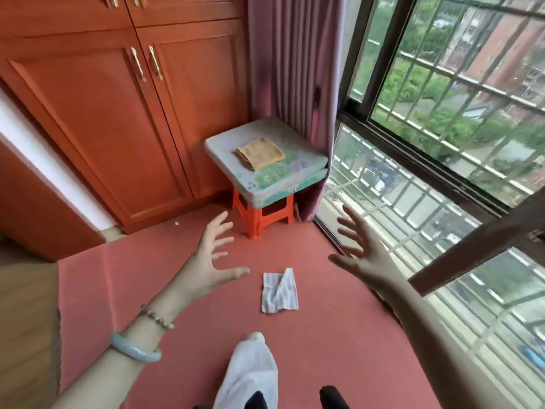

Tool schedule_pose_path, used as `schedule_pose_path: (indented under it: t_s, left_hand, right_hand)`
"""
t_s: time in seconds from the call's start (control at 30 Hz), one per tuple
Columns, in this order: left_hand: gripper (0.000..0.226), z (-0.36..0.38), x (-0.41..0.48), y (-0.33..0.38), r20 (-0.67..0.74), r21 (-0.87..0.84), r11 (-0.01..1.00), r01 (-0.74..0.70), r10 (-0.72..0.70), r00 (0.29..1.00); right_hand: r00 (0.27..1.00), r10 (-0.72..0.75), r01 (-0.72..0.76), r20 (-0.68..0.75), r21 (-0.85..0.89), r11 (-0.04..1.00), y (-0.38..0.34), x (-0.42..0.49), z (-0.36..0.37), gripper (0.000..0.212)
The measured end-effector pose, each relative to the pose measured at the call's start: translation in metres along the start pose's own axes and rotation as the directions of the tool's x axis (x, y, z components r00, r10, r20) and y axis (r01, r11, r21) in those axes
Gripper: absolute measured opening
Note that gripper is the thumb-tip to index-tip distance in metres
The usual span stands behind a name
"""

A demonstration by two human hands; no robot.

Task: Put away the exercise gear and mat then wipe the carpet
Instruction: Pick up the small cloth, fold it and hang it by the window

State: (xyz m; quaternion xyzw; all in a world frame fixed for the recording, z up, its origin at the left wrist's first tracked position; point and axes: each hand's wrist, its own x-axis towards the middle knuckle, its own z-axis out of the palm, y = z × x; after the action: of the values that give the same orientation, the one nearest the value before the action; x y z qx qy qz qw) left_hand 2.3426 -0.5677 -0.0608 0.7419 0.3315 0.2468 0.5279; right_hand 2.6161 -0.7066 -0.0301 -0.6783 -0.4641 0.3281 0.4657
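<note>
**Q:** Head view, entry one. State of the hands?

**Op:** I log the left hand point(215, 255) as spread wide, fingers splayed, holding nothing. The right hand point(362, 255) is the same, wide and empty. Both hover over the red carpet point(324, 349), and I see neither touching anything.

**Q:** Where is the wiping cloth?

**Op:** A striped cloth point(278, 292) lies on the carpet with one corner folded over. It sits between the two hands and a little nearer to me, apart from both. A foot in a white sock point(250, 370) is near it at the bottom edge.

**Q:** Gear and mat?

**Op:** In the corner between the wardrobe point(118, 128) and the curtain point(295, 69), a folded floral mat point(274, 175) rests on an orange plastic stool point(259, 216). A folded orange towel point(261, 153) lies on top of the mat. No loose gear shows on the stretch of carpet in view. I judge the put-away part to look finished, though this view does not cover the whole room.

**Q:** What remains?

**Op:** The wipe. The cloth is not in either hand, so I judge that picking it up and going over the carpet are both outstanding.
</note>
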Motion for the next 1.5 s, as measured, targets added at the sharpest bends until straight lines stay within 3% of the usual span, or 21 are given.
schedule_pose_path:
  t_s: [0.23,0.5,0.7,0.93,1.17,1.37,1.5]
  left_hand:
    - [0.111,-0.015,0.13,-0.043,0.151,-0.003,0.994,0.112,-0.11,0.982]
    - [0.104,0.036,0.223,-0.117,0.239,0.044,0.959,0.281,-0.283,0.929]
    - [0.098,0.097,0.269,-0.251,0.176,0.106,0.897,0.43,-0.443,0.879]
    - [0.087,0.181,0.278,-0.463,0.194,0.293,0.815,0.5,-0.563,0.803]
    - [0.068,0.253,0.237,-0.659,0.342,0.638,0.71,0.3,-0.61,0.715]
    - [0.057,0.287,0.224,-0.786,0.362,0.732,0.672,0.116,-0.527,0.769]
    - [0.047,0.303,0.219,-0.842,0.445,0.762,0.637,-0.117,-0.383,0.81]
  right_hand:
    - [0.992,0.096,-0.099,-0.082,-0.026,0.995,0.033,0.105,-0.003,0.087]
    - [0.956,0.28,-0.283,-0.088,-0.029,0.959,0.133,0.175,-0.011,0.072]
    - [0.932,0.363,-0.357,0.014,-0.145,0.923,0.27,0.229,0.014,0.062]
    - [0.898,0.415,-0.34,0.146,-0.367,0.866,0.485,0.263,0.09,0.05]
    - [0.835,0.509,-0.353,0.211,-0.504,0.789,0.691,0.245,0.179,0.032]
    - [0.836,0.514,-0.323,0.192,-0.584,0.744,0.821,0.226,0.233,0.031]
    - [0.836,0.475,-0.197,0.273,-0.659,0.725,0.878,0.226,0.252,0.036]
